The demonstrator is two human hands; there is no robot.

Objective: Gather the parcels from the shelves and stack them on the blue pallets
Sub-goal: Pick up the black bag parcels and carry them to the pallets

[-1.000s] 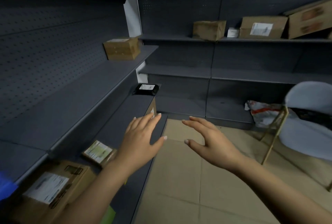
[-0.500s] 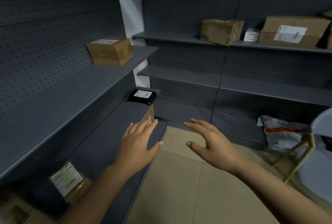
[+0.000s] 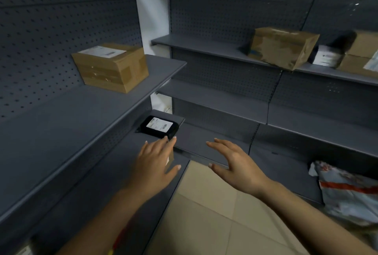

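Several parcels remain on the shelves, and no blue pallet is in view, so we cannot tell how many are already stacked. We take the black parcel (image 3: 159, 127) as our landmark; it lies on a lower left shelf (image 3: 114, 164) at the corner. Up and left of it sits a taped box (image 3: 110, 66); up and right, on the back shelf (image 3: 204, 47), stands a second box (image 3: 283, 47), with more parcels beyond, blurred. Low and far right of it lies a grey mailer (image 3: 347, 191).

Our left hand (image 3: 154, 162) hovers just short of the black parcel, fingers straight, gripping nothing. Our right hand (image 3: 233, 160) is beside it, fingers spread and likewise empty. We judge the next pick not yet made, with most of the gathering here left to do.
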